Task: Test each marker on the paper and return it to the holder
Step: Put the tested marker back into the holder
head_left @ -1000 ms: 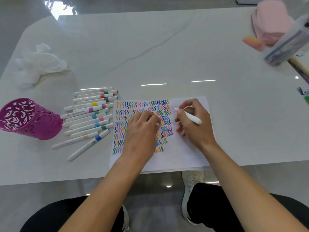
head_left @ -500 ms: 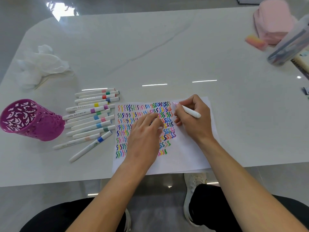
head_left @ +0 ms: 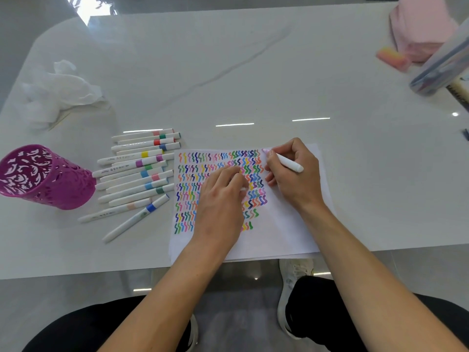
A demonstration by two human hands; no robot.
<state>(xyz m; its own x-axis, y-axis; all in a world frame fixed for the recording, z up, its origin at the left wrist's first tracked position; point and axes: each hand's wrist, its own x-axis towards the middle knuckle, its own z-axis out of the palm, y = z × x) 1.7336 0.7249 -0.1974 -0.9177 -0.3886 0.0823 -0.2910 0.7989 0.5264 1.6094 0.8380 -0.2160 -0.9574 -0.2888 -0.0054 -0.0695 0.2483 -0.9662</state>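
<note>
Marker [head_left: 286, 162] climbed; left hand [head_left: 220, 201] grips seemingly its cap [head_left: 243, 189].

Left hand [head_left: 219, 199]: I see it palm down, fingers curled, pinching a small pale pink cap [head_left: 243, 189] at the fingertips.
Right hand [head_left: 291, 179]: pen grip on a white plastic marker with a pink tip [head_left: 289, 163], tip pointing up-left.
Left forearm [head_left: 162, 288]: bare, enters from the bottom edge, angled up-right.
Right forearm [head_left: 368, 262]: bare, enters from lower right, angled up-left.
Spacing: hands just beside each other, apart.
</note>
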